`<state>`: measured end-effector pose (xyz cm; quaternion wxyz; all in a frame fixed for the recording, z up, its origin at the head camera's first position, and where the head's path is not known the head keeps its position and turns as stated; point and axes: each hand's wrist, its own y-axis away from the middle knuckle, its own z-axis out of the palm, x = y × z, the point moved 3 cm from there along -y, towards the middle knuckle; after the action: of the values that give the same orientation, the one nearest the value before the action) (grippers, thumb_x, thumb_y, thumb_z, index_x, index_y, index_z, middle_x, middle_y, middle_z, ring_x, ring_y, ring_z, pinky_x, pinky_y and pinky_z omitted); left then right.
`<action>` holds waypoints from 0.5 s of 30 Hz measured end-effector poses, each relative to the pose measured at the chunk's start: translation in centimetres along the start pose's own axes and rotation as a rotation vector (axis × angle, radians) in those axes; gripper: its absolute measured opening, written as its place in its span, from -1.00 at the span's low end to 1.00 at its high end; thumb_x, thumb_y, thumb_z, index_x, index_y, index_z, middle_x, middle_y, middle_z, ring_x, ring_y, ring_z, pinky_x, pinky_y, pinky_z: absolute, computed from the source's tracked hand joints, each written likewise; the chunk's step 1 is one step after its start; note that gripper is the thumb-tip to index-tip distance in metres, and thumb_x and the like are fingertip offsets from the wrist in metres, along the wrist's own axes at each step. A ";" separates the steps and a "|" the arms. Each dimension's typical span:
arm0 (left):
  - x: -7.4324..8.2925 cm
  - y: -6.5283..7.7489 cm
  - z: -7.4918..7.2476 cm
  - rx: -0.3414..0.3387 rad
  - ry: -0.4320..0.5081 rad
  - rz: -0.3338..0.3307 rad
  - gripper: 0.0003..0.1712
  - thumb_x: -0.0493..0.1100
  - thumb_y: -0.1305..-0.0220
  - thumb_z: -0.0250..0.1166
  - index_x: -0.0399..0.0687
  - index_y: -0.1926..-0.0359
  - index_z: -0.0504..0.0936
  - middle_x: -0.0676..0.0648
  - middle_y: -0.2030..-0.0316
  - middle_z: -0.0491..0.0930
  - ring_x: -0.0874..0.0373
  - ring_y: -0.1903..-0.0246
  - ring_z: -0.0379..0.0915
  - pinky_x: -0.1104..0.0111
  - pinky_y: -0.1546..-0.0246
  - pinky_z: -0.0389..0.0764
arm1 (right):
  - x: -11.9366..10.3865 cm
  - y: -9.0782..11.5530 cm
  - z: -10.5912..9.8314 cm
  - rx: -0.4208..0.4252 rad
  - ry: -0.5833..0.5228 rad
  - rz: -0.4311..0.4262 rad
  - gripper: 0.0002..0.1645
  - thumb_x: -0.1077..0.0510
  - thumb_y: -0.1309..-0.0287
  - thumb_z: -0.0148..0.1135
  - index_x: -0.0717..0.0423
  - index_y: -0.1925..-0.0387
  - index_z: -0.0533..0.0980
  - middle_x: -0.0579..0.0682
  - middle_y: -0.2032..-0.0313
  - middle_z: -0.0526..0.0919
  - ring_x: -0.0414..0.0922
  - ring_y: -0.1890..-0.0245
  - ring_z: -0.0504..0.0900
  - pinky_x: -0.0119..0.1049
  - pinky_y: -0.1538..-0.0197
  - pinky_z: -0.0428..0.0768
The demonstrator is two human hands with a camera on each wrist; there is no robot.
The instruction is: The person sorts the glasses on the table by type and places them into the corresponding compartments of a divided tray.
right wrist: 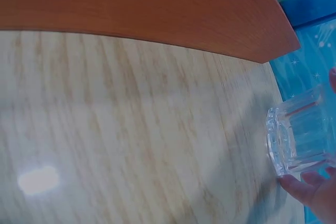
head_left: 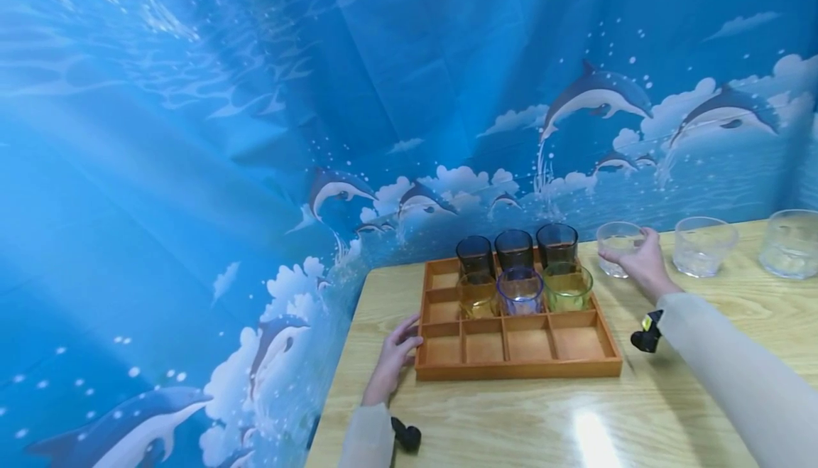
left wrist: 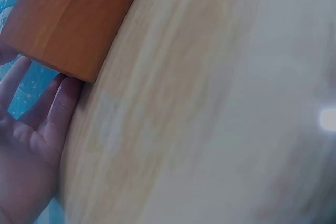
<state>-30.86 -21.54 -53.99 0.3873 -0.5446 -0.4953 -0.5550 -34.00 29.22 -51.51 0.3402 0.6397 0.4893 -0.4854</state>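
My right hand [head_left: 642, 265] grips a clear glass [head_left: 612, 258] between thumb and fingers, just right of a wooden compartment tray [head_left: 517, 370]. In the right wrist view this glass [right wrist: 304, 129] is near the table, and I cannot tell whether its base touches. My left hand [head_left: 393, 358] touches the tray's left side with extended fingers [left wrist: 65, 98]. Three dark glasses [head_left: 514, 249] stand in the tray's back row. Before them are an amber glass [head_left: 478, 297], a blue-tinted glass [head_left: 520, 294] and a green glass [head_left: 569, 289].
Two more clear glasses stand farther right on the table: one wide glass [head_left: 703, 248] and one larger glass [head_left: 791, 244]. The light wooden table [head_left: 498, 425] meets a blue dolphin-print curtain [head_left: 409, 99] at its back and left edges.
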 end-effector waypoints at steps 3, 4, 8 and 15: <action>-0.9 -0.5 -0.2 0.009 0.005 0.000 -0.43 -0.22 -0.24 0.17 -0.04 -0.29 0.35 -0.29 -0.17 0.36 -0.01 0.03 0.43 0.16 0.23 0.56 | 0.1 0.2 -0.1 0.005 -0.003 -0.007 0.39 -0.25 0.03 0.30 0.18 -0.38 -0.48 0.53 -0.28 -0.15 0.46 -0.19 0.02 0.31 -0.08 0.21; -1.2 -0.7 -0.2 0.014 0.005 -0.002 -0.43 -0.21 -0.24 0.18 -0.01 -0.29 0.36 -0.28 -0.17 0.37 -0.01 0.03 0.43 0.17 0.24 0.56 | 0.1 0.3 -0.1 0.003 -0.006 -0.009 0.38 -0.23 0.02 0.30 0.18 -0.38 -0.48 0.54 -0.28 -0.15 0.46 -0.19 0.03 0.31 -0.07 0.22; -1.6 -0.8 -0.3 0.026 -0.012 0.005 -0.43 -0.17 -0.22 0.20 0.04 -0.28 0.38 -0.23 -0.15 0.39 0.02 0.04 0.43 0.19 0.25 0.57 | -0.2 0.7 -0.2 -0.003 -0.003 -0.013 0.39 -0.24 0.03 0.31 0.17 -0.38 -0.47 0.53 -0.27 -0.13 0.45 -0.16 0.07 0.31 -0.06 0.23; -1.4 -0.8 -0.3 0.032 -0.011 -0.008 -0.45 -0.15 -0.23 0.20 0.10 -0.26 0.40 -0.19 -0.16 0.39 0.03 0.02 0.42 0.20 0.23 0.56 | -0.9 1.7 -0.5 0.001 -0.004 -0.040 0.38 -0.24 0.04 0.31 0.16 -0.39 -0.44 0.50 -0.27 -0.08 0.40 -0.12 0.15 0.29 -0.02 0.29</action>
<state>-31.57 -21.85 -55.50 0.3910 -0.5393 -0.5083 -0.5457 -32.28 28.90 -50.56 0.3309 0.6290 0.5009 -0.4939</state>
